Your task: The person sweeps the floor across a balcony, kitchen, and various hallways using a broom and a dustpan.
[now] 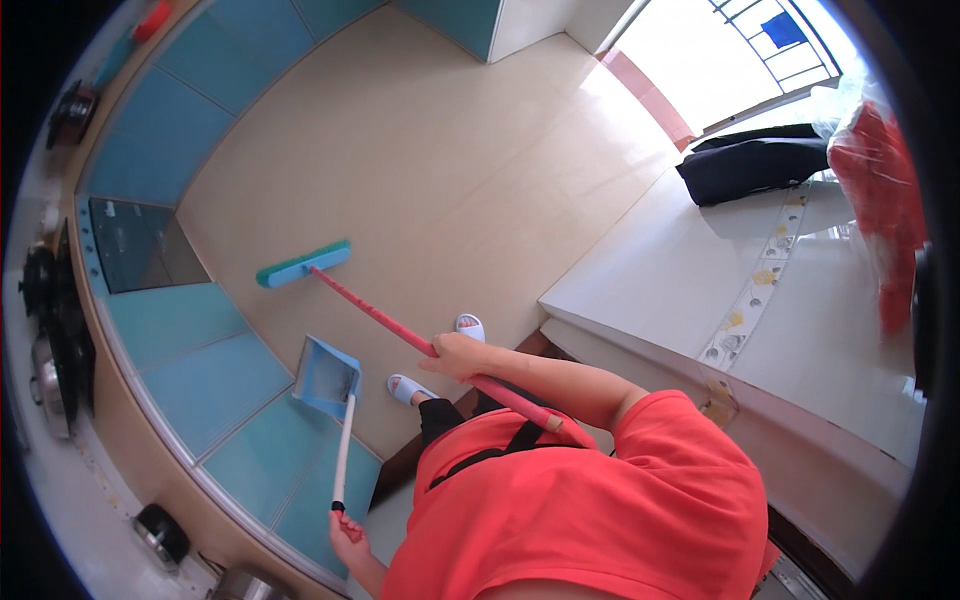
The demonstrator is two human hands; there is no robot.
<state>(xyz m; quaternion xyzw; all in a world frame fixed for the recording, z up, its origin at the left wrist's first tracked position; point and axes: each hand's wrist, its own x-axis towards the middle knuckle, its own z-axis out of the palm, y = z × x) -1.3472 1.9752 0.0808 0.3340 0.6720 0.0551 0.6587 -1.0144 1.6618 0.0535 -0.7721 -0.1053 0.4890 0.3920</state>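
Cream floor tiles (440, 150) fill mid-frame; our right hand (455, 355) clamps the light, stiff broom (303, 264) mid-shaft, while our left hand (348, 540) seemingly wraps the blue dustpan's (325, 378) handle end, lower left.

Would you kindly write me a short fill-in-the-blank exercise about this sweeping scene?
1. The right hand grips the broom's ____ handle.
2. The left hand holds the white handle of a blue ____.
3. The broom head is ____ in colour.
4. A black bag lies on the ____ counter.

Missing words: red; dustpan; green; white
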